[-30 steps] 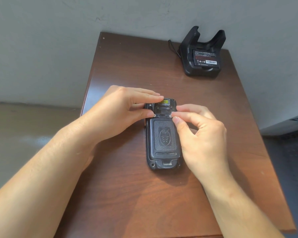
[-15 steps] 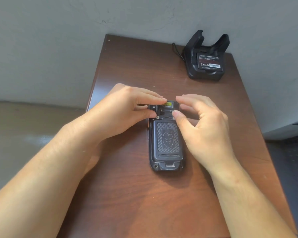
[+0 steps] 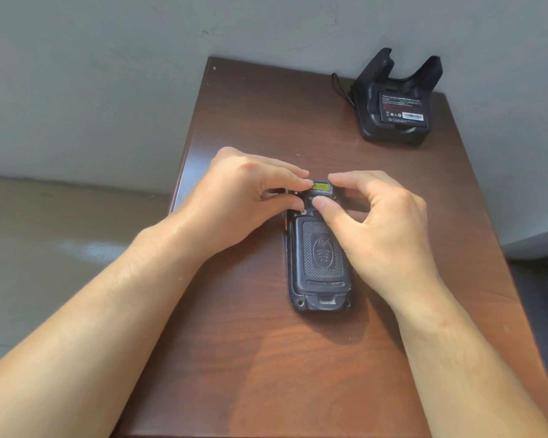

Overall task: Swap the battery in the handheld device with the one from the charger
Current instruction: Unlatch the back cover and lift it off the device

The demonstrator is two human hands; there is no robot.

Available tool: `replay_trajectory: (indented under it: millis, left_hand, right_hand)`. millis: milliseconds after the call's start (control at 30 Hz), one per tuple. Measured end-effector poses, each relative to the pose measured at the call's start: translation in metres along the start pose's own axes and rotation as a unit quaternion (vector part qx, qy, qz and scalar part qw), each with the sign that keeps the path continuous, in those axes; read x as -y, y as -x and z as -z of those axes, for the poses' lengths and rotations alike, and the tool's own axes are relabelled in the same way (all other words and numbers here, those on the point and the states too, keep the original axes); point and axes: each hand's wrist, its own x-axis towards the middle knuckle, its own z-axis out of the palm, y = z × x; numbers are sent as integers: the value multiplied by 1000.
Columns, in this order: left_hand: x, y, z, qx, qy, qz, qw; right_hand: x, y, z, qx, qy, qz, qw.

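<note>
A black handheld device lies face down on the brown table, its textured back cover in place. My left hand pinches the device's top left, fingertips by the yellow label and a small screw. My right hand rests on the top right, thumb tip pressed on the device just above the cover, fingers curled over the top edge. A black charger cradle stands at the table's far right corner with a black battery lying in it, label up.
The table stands against a grey wall. A thin black cord runs from the cradle's left side. Floor lies to the left of the table's edge and at lower right.
My right thumb has shifted up from the cover's top right corner to the middle of the device's top part. The left hand keeps its pinch. The view has drifted.
</note>
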Motion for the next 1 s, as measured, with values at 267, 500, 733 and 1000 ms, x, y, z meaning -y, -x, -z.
replay_trajectory:
  millis: [267, 500, 733, 1000]
  left_hand:
    - [0, -2, -2, -18, 7, 33, 999]
    - [-3, -13, 3, 55, 29, 94, 994]
    - [3, -10, 12, 86, 129, 160, 975]
    - [-4, -13, 10, 90, 124, 175, 973]
  right_hand:
    - [4, -4, -1, 29, 37, 9, 999]
    - [5, -2, -1, 39, 12, -5, 999]
    - [2, -3, 5, 63, -39, -5, 997]
    - [6, 12, 32, 183, 49, 64, 980]
